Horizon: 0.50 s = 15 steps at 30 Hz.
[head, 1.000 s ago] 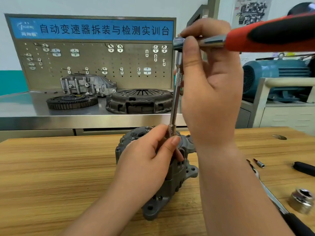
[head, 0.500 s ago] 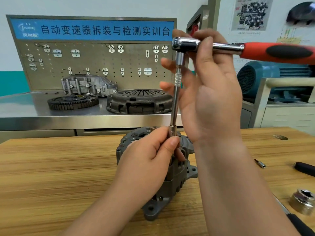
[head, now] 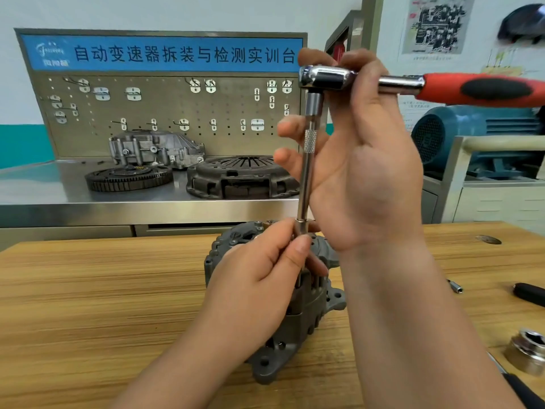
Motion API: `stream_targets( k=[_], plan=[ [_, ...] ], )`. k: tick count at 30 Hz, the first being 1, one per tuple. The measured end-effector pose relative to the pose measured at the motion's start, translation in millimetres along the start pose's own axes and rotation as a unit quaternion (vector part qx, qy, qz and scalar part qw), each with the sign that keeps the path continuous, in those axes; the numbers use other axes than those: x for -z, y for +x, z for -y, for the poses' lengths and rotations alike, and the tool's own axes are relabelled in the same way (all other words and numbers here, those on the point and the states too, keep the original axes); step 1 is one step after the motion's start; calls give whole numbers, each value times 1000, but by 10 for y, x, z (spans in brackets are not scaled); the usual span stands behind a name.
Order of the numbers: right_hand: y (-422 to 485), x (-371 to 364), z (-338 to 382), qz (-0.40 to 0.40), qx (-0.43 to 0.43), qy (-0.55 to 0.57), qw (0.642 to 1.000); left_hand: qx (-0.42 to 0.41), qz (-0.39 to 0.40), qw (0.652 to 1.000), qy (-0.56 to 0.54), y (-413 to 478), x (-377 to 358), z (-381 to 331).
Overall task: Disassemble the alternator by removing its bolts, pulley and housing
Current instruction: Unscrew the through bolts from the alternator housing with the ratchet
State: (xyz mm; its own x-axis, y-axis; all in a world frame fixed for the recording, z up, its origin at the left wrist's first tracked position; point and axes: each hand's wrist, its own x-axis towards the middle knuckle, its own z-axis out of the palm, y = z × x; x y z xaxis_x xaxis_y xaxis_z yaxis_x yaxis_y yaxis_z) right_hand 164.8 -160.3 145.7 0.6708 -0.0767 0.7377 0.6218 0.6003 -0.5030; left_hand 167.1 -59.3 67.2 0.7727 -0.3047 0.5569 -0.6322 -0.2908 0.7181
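The alternator [head: 309, 317] is stood on end on the desk [head: 88, 290], seemingly to turn a bolt upward; above it the extension bar [head: 306, 178] is pinched at its foot by the left hand [head: 259, 284] for guidance, the ratchet wrench [head: 324, 76] head loosely clasped by the right hand [head: 368, 172].

Left hand [head: 259, 278] low, fingers [head: 299, 246] pinching the extension bar [head: 305, 184]; right hand [head: 365, 178] raised, thumb and forefinger curled round the ratchet [head: 324, 76].
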Motion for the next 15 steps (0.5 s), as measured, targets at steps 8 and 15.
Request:
stream_targets(
  k=[8, 15],
  plan=[
    [25, 49, -16, -17, 242, -367, 898, 24, -13, 999, 32, 19, -17, -9],
    [-11, -21, -45, -16, 72, -150, 986, -5, -24, 1000, 14, -8, -20, -5]
  ],
)
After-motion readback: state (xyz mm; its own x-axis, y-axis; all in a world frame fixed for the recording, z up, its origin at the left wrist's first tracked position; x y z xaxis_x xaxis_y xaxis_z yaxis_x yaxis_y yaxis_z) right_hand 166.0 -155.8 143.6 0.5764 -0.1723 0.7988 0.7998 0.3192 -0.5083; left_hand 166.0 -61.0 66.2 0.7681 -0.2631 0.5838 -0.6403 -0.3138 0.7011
